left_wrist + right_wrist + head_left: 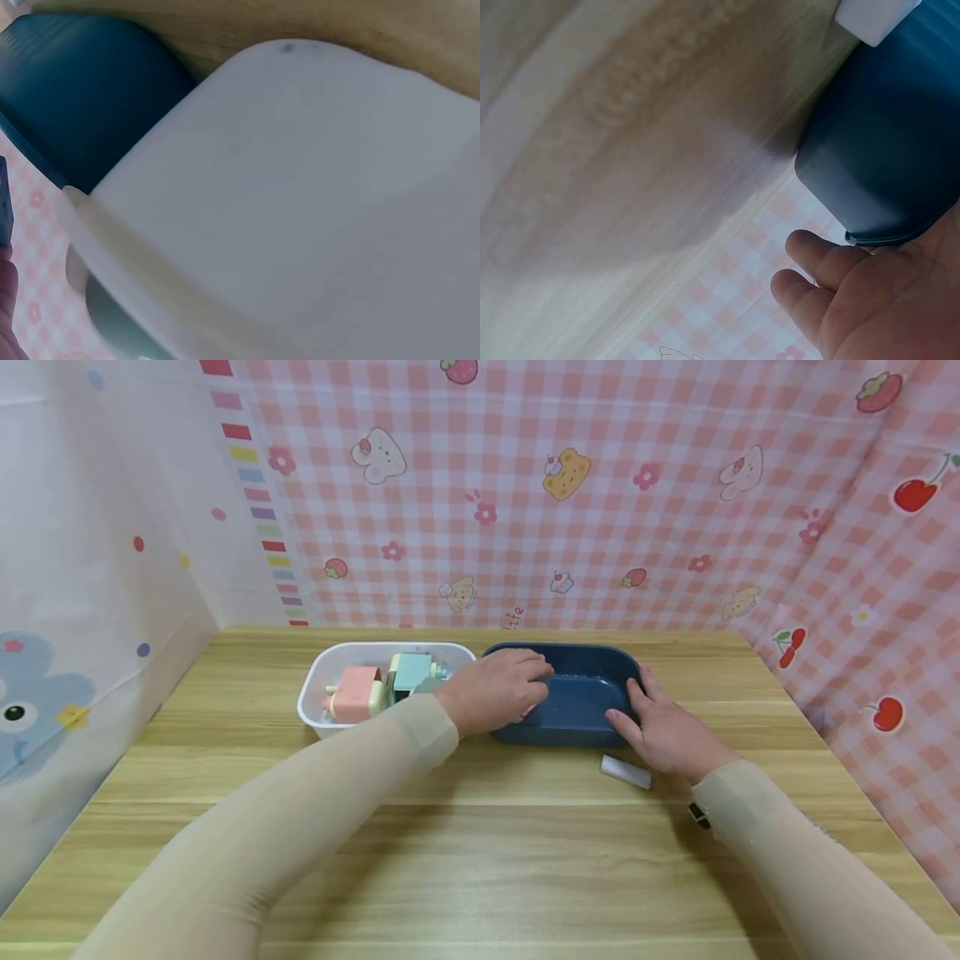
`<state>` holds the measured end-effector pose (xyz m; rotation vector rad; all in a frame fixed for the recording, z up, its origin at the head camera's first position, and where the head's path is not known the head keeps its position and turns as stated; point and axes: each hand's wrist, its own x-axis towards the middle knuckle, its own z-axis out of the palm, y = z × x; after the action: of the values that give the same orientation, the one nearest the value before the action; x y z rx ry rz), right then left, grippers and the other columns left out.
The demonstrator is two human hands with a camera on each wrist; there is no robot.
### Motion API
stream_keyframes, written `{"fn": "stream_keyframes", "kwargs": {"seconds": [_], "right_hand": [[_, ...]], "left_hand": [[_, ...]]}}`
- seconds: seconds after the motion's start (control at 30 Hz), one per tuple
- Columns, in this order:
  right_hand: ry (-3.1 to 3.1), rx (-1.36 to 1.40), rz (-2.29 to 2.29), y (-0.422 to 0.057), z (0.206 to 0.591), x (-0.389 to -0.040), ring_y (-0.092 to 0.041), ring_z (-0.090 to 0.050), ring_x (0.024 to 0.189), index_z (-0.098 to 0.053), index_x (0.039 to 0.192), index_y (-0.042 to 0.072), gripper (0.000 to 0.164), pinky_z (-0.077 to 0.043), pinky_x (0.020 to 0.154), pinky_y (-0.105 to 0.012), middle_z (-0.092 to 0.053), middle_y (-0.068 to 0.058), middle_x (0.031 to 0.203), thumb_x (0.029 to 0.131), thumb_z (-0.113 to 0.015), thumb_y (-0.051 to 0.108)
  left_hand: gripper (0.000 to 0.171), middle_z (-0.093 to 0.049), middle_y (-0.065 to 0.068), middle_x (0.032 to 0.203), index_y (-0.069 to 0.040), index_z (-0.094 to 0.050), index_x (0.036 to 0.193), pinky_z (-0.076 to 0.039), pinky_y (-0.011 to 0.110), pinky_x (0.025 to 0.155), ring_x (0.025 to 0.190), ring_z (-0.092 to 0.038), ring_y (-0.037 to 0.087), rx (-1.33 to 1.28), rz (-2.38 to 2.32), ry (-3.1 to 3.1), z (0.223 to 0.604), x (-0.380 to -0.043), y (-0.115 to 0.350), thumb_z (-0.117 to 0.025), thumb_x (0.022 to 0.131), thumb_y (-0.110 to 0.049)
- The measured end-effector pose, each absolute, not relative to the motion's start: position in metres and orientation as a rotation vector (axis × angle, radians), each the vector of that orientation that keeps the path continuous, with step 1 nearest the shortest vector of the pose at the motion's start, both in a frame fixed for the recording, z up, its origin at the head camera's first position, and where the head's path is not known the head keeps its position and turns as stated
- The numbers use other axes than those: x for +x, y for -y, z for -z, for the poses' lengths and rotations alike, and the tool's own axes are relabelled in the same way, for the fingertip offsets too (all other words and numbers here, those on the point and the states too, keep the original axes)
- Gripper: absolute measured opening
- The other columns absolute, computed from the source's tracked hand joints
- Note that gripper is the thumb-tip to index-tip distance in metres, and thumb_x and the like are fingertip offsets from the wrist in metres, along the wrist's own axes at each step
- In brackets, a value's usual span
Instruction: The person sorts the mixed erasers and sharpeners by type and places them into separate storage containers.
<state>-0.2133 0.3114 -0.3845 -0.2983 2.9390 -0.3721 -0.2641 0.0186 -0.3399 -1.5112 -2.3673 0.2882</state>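
My left hand hovers over the left end of a dark blue box, its fingers curled. In the left wrist view, a small blue piece shows at the fingertips, above the box's rim; most of it lies outside the picture. At the other end, my right hand grips the blue box, thumb at the inside and fingers along the outer wall. A white box stands at the left, holding a pink-and-cream block-like thing and a mint-green one, partly covered by my left forearm.
A small white bar lies on the wooden table, in front of the blue box near my right wrist. Pink checked cloth hangs behind the table and along its right side; white printed cloth hangs at the left.
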Motion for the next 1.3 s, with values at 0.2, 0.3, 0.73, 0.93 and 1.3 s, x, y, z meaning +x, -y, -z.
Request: {"fn": "stream_keyframes", "kwargs": {"seconds": [0.2, 0.3, 0.73, 0.93, 1.3], "right_hand": [[-2.94, -0.298, 0.365, -0.313, 0.386, -0.215, -0.055, -0.018, 0.157, -0.011, 0.166, -0.005, 0.095, -0.023, 0.126, -0.066, 0.008, -0.027, 0.175, 0.108, -0.027, 0.069], [-2.942, -0.296, 0.362, -0.313, 0.386, -0.215, -0.055, -0.018, 0.157, -0.011, 0.166, -0.005, 0.095, -0.023, 0.127, -0.065, 0.008, -0.027, 0.175, 0.108, -0.027, 0.069], [-2.929, -0.298, 0.366, -0.312, 0.385, -0.214, -0.053, -0.015, 0.158, -0.01, 0.166, -0.005, 0.097, -0.022, 0.127, -0.065, 0.009, -0.027, 0.175, 0.107, -0.024, 0.071], [-2.93, -0.293, 0.369, -0.312, 0.386, -0.215, -0.053, -0.015, 0.159, -0.01, 0.166, -0.004, 0.098, -0.022, 0.127, -0.065, 0.009, -0.025, 0.175, 0.106, -0.025, 0.072], [-2.94, -0.298, 0.374, -0.313, 0.386, -0.215, -0.053, -0.016, 0.158, -0.011, 0.166, -0.005, 0.096, -0.023, 0.127, -0.065, 0.008, -0.026, 0.175, 0.107, -0.026, 0.07]], "left_hand": [[0.036, -0.066, 0.006, 0.146, -0.015, -0.077, 0.122, -0.044, 0.038, 0.122, 0.142, -0.056, 0.024, -1.505, -0.264, 2.388, 0.34, -0.268, -0.018, -0.085, 0.091, -0.032], [0.036, -0.065, 0.007, 0.147, -0.014, -0.078, 0.121, -0.043, 0.038, 0.122, 0.143, -0.055, 0.024, -1.507, -0.275, 2.398, 0.338, -0.269, -0.019, -0.085, 0.091, -0.032], [0.041, -0.062, 0.008, 0.151, -0.014, -0.075, 0.126, -0.041, 0.036, 0.124, 0.146, -0.053, 0.024, -1.5, -0.35, 2.435, 0.336, -0.273, -0.021, -0.084, 0.091, -0.034], [0.045, -0.06, 0.008, 0.153, -0.014, -0.074, 0.129, -0.039, 0.036, 0.125, 0.147, -0.051, 0.024, -1.497, -0.353, 2.473, 0.336, -0.274, -0.024, -0.085, 0.091, -0.035], [0.05, -0.058, 0.008, 0.155, -0.015, -0.072, 0.132, -0.037, 0.038, 0.127, 0.149, -0.049, 0.025, -1.487, -0.412, 2.497, 0.336, -0.277, -0.027, -0.085, 0.09, -0.038]]}}
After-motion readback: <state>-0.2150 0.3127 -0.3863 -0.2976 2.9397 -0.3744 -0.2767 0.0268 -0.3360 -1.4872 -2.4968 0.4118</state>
